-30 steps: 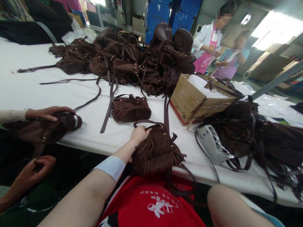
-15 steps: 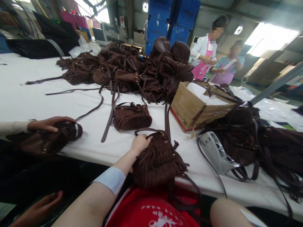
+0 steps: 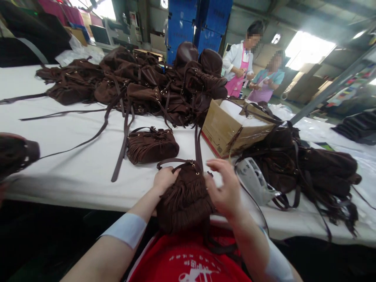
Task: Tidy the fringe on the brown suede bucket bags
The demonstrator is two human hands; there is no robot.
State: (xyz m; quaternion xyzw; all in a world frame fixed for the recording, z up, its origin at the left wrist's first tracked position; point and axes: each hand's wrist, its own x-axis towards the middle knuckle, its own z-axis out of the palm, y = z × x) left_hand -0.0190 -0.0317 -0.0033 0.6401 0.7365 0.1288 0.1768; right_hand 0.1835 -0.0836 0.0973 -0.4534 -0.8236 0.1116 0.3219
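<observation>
A small brown fringed bag (image 3: 183, 196) lies at the near edge of the white table (image 3: 58, 156), partly over my red lap. My left hand (image 3: 163, 179) is closed on the bag's top left corner, by its thin handle. My right hand (image 3: 225, 188) hovers at the bag's right side with fingers spread, touching or just above its edge; it holds nothing. A second fringed bag (image 3: 151, 145) lies flat just beyond.
A big heap of brown bags and long straps (image 3: 141, 84) fills the far table. An open cardboard box (image 3: 232, 125) stands right of centre, a grey-white tool (image 3: 254, 180) beside it, more bags (image 3: 311, 168) at right. A co-worker's bag (image 3: 16, 154) shows at left. Two people stand beyond.
My right hand has come up from below into view beside the bag. The view has swung right, so the co-worker's hands at left have left the picture.
</observation>
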